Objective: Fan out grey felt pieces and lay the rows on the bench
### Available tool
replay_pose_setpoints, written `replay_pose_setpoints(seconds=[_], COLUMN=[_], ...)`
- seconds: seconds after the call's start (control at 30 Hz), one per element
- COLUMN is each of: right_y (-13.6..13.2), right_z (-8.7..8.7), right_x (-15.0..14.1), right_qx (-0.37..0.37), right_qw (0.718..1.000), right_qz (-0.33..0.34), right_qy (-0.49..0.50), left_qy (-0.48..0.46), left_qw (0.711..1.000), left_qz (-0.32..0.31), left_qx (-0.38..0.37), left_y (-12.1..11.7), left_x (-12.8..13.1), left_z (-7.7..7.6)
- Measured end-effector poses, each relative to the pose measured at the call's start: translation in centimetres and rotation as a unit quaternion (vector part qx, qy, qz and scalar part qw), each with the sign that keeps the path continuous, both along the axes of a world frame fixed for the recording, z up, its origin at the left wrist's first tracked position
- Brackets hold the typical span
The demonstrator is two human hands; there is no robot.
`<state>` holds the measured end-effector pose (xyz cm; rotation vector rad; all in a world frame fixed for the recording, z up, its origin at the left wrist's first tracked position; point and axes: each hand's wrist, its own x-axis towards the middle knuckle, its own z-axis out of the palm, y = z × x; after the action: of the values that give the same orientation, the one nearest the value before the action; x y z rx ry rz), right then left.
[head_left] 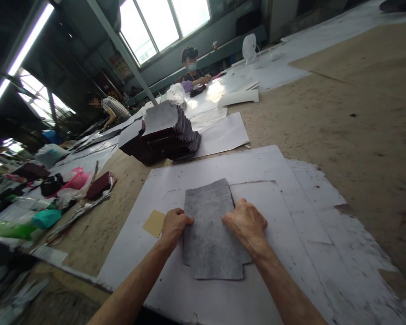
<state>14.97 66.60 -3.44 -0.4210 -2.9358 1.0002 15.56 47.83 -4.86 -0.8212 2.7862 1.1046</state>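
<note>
A grey felt-like cut sheet [209, 230] lies flat on white paper [264, 171] in front of me. My left hand [173, 225] has its fingers curled over the sheet's left edge. My right hand [246, 221] grips the right edge with bent fingers. A small tan square [154, 223] lies on the paper just left of my left hand. A tall stack of dark cut pieces [165, 133], grey on top, stands beyond the paper.
The long brown worktable [352, 117] carries more white sheets farther away. Bags, dark pouches and scraps [54, 189] clutter the left side. Two other people [191, 72] work at the far end under windows. A white fan [249, 47] stands there.
</note>
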Motion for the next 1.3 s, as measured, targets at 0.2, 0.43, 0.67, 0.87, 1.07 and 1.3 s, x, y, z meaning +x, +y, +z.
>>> replay_pose_setpoints(seconds=[0.2,0.43,0.67,0.87,1.07,1.3], right_y=[0.7,1.6,1.9,2.2,3.1,2.6], right_z=[-1.5,-3.5,-3.2,-2.6,-2.0,-1.5], right_x=[1.3,2.1,1.9,1.8,1.4,2.7], right_qx=[-0.071,-0.219,-0.254,-0.237,-0.264,-0.248], right_qw=[0.99,0.95,0.938,0.953,0.954,0.95], right_qz=[0.061,0.088,0.099,0.075,0.088,0.053], right_qy=[0.109,0.203,0.214,0.176,0.107,0.179], left_qy=[0.047,0.102,0.049,0.091,0.098,-0.029], left_qw=[0.997,0.975,0.919,0.922,0.912,0.879], left_qz=[0.016,-0.006,-0.041,-0.06,-0.111,-0.139], left_qx=[0.061,0.2,0.39,0.372,0.382,0.455], left_y=[1.4,2.6,2.7,1.6,0.7,1.0], left_x=[1.1,2.1,1.3,0.4,0.4,-2.0], left_z=[-0.2,0.9,1.7,0.1,-1.3,-0.1])
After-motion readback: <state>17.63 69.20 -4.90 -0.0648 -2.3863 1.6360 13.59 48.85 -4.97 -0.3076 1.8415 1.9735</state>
